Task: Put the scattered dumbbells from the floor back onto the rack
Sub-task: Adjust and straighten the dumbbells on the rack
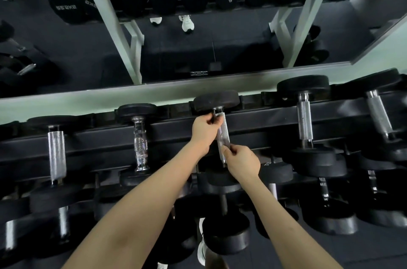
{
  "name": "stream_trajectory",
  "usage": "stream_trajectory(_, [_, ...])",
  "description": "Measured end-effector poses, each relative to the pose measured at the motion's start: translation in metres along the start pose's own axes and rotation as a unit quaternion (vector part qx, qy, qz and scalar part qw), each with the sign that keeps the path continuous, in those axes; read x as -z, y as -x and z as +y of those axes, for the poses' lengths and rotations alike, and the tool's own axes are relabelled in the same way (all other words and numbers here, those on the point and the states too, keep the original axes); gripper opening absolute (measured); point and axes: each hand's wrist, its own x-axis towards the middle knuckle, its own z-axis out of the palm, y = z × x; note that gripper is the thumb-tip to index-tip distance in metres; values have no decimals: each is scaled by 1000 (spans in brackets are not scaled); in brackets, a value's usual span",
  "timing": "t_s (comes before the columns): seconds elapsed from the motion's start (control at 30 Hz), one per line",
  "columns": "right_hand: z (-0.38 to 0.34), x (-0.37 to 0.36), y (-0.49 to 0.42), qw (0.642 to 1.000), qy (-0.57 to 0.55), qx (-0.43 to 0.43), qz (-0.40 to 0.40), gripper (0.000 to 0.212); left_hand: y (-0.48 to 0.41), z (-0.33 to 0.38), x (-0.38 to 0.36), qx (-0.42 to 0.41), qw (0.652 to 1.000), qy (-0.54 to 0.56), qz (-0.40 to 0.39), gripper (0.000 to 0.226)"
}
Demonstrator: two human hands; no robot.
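We look down on the dumbbell (222,134) lying across the top tier of the rack (171,134). Its knurled silver handle runs away from us and its black far head (217,100) sits at the back rail, just below the pale ledge (88,98) under the mirror (198,48). Both hands are on that handle. The left hand (204,130) is curled round the far end, right up against the far head, with its fingers wrapped over the bar. The right hand (242,163) pinches the near end between thumb and fingertips, and it covers the place where the handle meets the near head (we make out only a dark rounded shape below the wrist, so we cannot tell how that end sits). On the same tier a chrome-handled dumbbell (141,143) lies to the left with a longer-handled one (56,154) beyond it. Two more lie to the right, a nearer one (305,121) and a farther one (378,114), all roughly parallel to ours and apart from it. The lower tiers carry further black-headed dumbbells (226,233), and between our forearms a white shoe (200,246) shows on the dark floor (374,256). The mirror gives back another loaded rack and a pair of white shoes (187,23).
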Motion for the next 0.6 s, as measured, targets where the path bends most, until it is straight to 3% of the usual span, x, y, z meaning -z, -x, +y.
stream_trajectory(0.23, [0,-7,6,1000,-18,-15,6,27,-2,-4,3,-7,999,-15,-37,14])
stream_trajectory(0.6, [1,-4,9,999,-29,-27,-1,33,2,-2,3,8,999,-15,-45,32])
